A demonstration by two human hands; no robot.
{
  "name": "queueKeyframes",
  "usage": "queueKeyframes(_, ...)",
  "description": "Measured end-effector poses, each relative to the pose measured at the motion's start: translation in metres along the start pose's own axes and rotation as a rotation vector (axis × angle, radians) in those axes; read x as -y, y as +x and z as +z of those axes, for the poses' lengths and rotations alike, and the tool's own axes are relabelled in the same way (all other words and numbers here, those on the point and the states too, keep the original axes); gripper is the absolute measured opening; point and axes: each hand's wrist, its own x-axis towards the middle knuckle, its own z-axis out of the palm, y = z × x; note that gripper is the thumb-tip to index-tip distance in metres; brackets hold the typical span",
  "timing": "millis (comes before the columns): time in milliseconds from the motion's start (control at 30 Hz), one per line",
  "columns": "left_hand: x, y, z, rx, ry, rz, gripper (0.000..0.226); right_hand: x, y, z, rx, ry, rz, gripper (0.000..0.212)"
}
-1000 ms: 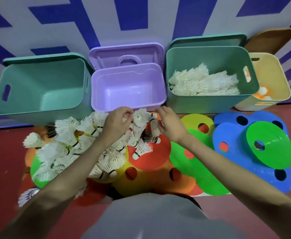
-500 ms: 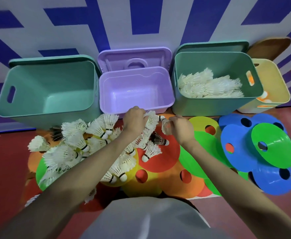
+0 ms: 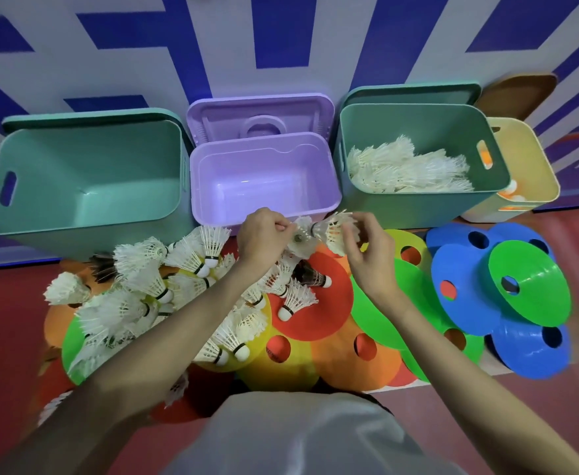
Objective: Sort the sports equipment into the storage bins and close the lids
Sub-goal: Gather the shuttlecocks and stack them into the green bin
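Four open bins stand in a row against the blue-and-white wall. The left teal bin (image 3: pixel 75 186) holds nothing visible; its lid leans behind it. Beside it is the purple bin (image 3: pixel 264 180), its lid (image 3: pixel 260 114) propped upright at the back. Next comes the right teal bin (image 3: pixel 418 166), with a heap of white shuttlecocks (image 3: pixel 408 166) inside, and the yellow bin (image 3: pixel 528 173) at the far right shows orange and white balls (image 3: pixel 510 197).

On the red floor (image 3: pixel 0 337) in front, flat disc cones overlap: orange, yellow and red ones (image 3: pixel 315 303) in the middle, green ones, and a blue stack (image 3: pixel 469 286) topped by a green cone (image 3: pixel 534 289) at the right. A loose pile of shuttlecocks (image 3: pixel 151 286) lies across the left cones.

Both forearms reach forward from the bottom corners, meeting just in front of the purple bin's near wall. The left hand (image 3: pixel 264 241) is curled knuckles-up, its grip closed on a bunch of shuttlecocks (image 3: pixel 300 240) held above the pile. The right hand (image 3: pixel 367 252) pinches a shuttlecock (image 3: pixel 336 231) by its feathers with thumb and bent fingers, touching the left hand's bunch.
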Motion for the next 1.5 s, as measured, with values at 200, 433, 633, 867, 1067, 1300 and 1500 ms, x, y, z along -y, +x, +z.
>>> queueKeyframes(200,0.002,-0.022,-0.014,0.018,-0.154,-0.014,0.024,-0.006,-0.004,0.019,0.117,-0.092,-0.1,0.014)
queueKeyframes(433,0.019,-0.04,-0.022,0.011,-0.324,-0.065,0.031,-0.007,-0.009,0.037,0.277,0.019,-0.006,0.024)
queueKeyframes(633,0.041,-0.053,-0.033,0.135,-0.447,-0.044,0.04,-0.001,-0.012,0.049,0.274,0.129,0.117,0.017)
queueKeyframes(867,0.059,-0.063,-0.037,0.313,-0.377,0.013,0.062,0.019,-0.013,0.065,0.285,0.176,0.172,0.022)
queueKeyframes(1067,0.075,-0.066,-0.043,0.121,-0.565,-0.069,0.061,0.038,-0.015,0.071,0.353,0.213,0.171,0.031)
queueKeyframes(1300,0.103,-0.071,-0.055,0.022,-0.616,-0.114,0.066,0.013,-0.036,0.079,0.668,-0.418,-0.143,0.04)
queueKeyframes(1500,0.111,-0.072,-0.059,0.014,-0.636,-0.149,0.08,0.014,-0.041,0.083,0.67,-0.527,-0.217,0.009)
